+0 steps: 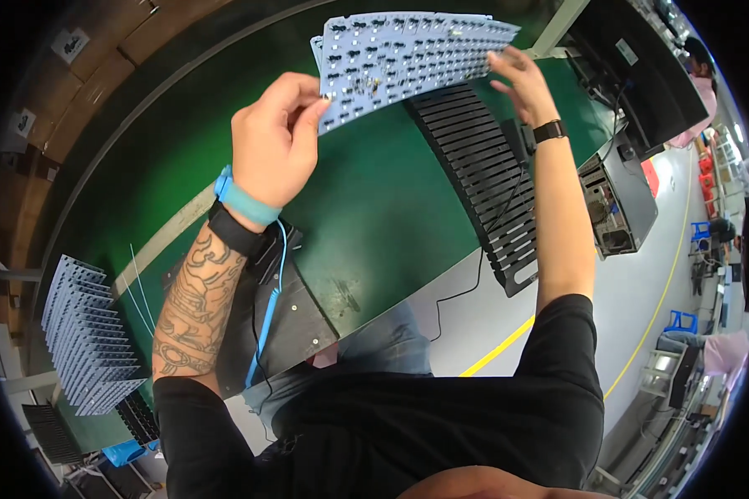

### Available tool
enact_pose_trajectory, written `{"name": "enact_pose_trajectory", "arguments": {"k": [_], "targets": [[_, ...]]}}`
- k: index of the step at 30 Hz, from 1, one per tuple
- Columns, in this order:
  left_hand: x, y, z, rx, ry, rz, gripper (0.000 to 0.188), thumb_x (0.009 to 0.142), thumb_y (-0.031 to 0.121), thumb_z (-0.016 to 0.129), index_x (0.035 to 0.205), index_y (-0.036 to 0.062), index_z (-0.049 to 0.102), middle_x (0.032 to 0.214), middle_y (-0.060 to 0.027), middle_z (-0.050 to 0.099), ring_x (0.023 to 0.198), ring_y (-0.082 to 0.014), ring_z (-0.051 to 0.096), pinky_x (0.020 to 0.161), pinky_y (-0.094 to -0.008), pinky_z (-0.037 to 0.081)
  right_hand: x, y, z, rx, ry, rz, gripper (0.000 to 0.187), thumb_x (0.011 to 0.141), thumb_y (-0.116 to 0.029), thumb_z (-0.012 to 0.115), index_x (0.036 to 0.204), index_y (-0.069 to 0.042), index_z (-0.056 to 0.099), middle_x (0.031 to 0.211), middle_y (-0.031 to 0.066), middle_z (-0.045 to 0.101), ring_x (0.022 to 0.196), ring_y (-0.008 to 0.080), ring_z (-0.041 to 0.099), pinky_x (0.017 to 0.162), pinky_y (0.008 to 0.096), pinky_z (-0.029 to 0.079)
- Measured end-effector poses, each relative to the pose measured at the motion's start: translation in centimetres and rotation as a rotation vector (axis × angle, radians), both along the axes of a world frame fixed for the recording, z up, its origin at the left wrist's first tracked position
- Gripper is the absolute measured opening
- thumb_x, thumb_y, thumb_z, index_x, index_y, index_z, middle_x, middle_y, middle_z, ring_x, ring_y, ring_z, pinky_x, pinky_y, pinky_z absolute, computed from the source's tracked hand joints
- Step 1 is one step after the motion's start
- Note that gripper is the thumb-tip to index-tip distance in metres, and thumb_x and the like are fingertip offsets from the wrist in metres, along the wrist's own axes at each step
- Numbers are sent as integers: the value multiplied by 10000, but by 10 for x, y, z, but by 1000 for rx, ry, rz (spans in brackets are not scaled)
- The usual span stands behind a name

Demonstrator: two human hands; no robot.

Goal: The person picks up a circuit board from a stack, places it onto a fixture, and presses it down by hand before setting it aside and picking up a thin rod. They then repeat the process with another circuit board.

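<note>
A large light-blue printed circuit board with rows of small black parts is raised at the far side of the bench. My left hand pinches its near left corner between thumb and fingers. Behind its left end shows the edge of what looks like a second board. At the board's right end is my right hand, its fingers apart and the fingertips at the lower edge; whether they press on it is hard to see. A blue strap with a coiled cord circles my left wrist, and a dark band sits on my right.
Under the board and my right arm lies a black slotted rack on the green bench. Many similar boards stand upright in a row at left. A monitor and an open computer case are at right. Loose cables hang nearby.
</note>
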State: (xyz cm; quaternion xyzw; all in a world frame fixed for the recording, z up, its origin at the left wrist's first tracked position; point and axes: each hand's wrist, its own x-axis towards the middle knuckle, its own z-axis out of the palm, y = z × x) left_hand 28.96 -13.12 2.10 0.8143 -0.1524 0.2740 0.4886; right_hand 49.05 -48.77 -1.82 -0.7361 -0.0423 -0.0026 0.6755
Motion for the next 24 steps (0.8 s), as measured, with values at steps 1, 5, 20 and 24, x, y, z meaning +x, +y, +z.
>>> {"name": "enact_pose_trajectory", "arguments": {"k": [1,5,20,24], "targets": [[7,-2,0,79,-70,68,114,881,39,706,967,2,641,779,-161,699,709,-266,713,630,-330,549,1,-1,4,-33,-65,-55,884,861,-336,823,1526,-9,341,1384,120,572,1280,220,536,1025,414,437],[48,-1,-34,215,-102,214,113,879,53,710,922,11,615,791,-205,679,741,-370,693,642,-413,545,29,-13,-3,-151,-53,-105,925,828,-325,851,1531,-11,337,1440,150,519,1303,239,524,1035,412,434],[102,-5,-106,242,42,373,115,878,63,716,907,15,616,795,-208,701,761,-379,708,658,-428,560,45,-11,-31,-293,-17,-124,1027,774,-275,882,1549,30,282,1459,242,509,1313,287,526,1059,415,432],[95,0,-97,187,141,354,132,873,72,712,966,0,653,816,-214,712,786,-384,713,693,-433,571,68,-16,-44,-404,-42,-123,1015,775,-299,879,1543,32,305,1412,242,550,1272,296,555,1044,395,443]]}}
